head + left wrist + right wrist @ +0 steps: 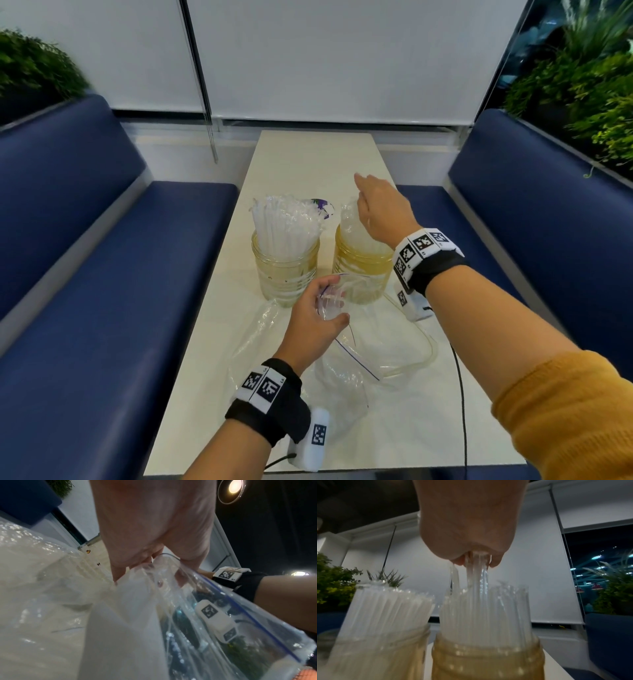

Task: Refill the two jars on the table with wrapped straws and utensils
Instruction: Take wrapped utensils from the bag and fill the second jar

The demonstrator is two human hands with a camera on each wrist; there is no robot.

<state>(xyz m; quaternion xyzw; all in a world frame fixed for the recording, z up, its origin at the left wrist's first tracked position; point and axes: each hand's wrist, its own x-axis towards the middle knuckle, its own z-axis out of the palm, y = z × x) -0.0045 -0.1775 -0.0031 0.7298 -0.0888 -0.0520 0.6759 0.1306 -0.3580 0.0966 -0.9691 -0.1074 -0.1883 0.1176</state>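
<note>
Head view: I am working the filling step. My right hand (383,209) is poised over the right jar (361,270), while the left jar (286,270) is standing just beside it on the desk (308,157), already packed with wrapped straws (284,219). My left hand (317,320) is gripping the mouth of a clear zip bag (359,346) lying before the jars.

Left wrist view: the fingers (120,569) are pinching the bag's crumpled plastic.

Right wrist view: the fingers (458,561) are pinching a small bunch of straws (476,577) standing in the right jar. Next, I judge, the bunch needs seating down level, then releasing.
</note>
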